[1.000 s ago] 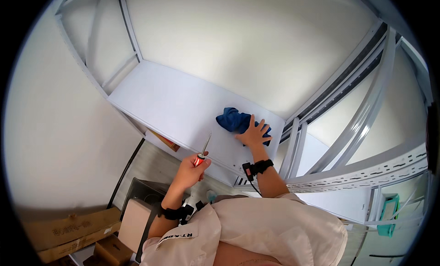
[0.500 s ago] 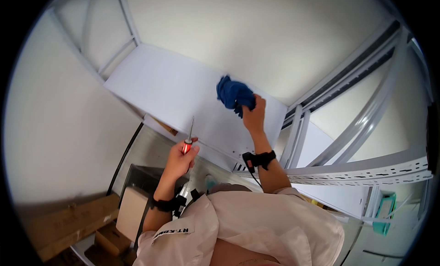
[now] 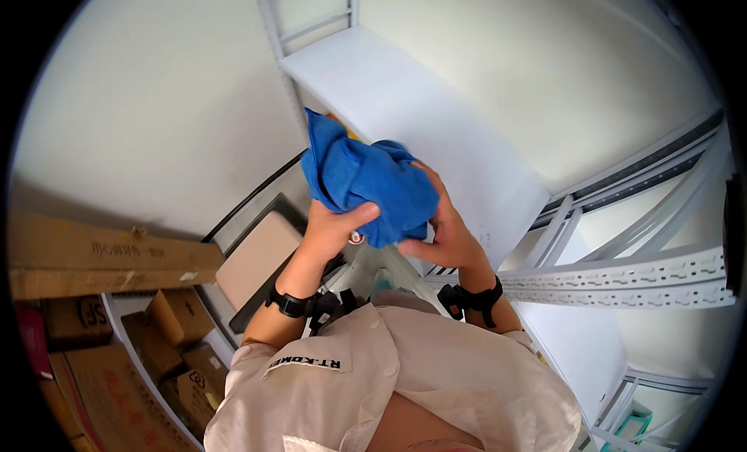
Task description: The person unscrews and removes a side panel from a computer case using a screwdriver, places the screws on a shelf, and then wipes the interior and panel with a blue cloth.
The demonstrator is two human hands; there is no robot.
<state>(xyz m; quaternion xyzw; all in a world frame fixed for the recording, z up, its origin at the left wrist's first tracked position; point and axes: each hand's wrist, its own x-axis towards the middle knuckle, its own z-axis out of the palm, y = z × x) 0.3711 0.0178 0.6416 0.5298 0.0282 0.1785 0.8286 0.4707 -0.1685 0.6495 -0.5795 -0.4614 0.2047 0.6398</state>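
A crumpled blue cloth (image 3: 366, 179) is bunched between my two hands, in front of the white shelf. My left hand (image 3: 331, 228) is closed on its lower left side, thumb pressed on the fabric. Beside that thumb the round butt of a screwdriver (image 3: 355, 238) pokes out; its shaft and tip are hidden by the cloth. My right hand (image 3: 447, 230) grips the cloth from the right, with the thumb underneath.
The white shelf board (image 3: 412, 86) spans behind the cloth, with perforated metal rails (image 3: 615, 284) on the right. At the left are a long cardboard box (image 3: 117, 253), several smaller cartons (image 3: 183, 316) and a beige panel (image 3: 257, 261).
My right hand has brought the blue cloth down and left to my left hand, which now holds it too. The screwdriver's shaft has become covered. My view has turned leftward.
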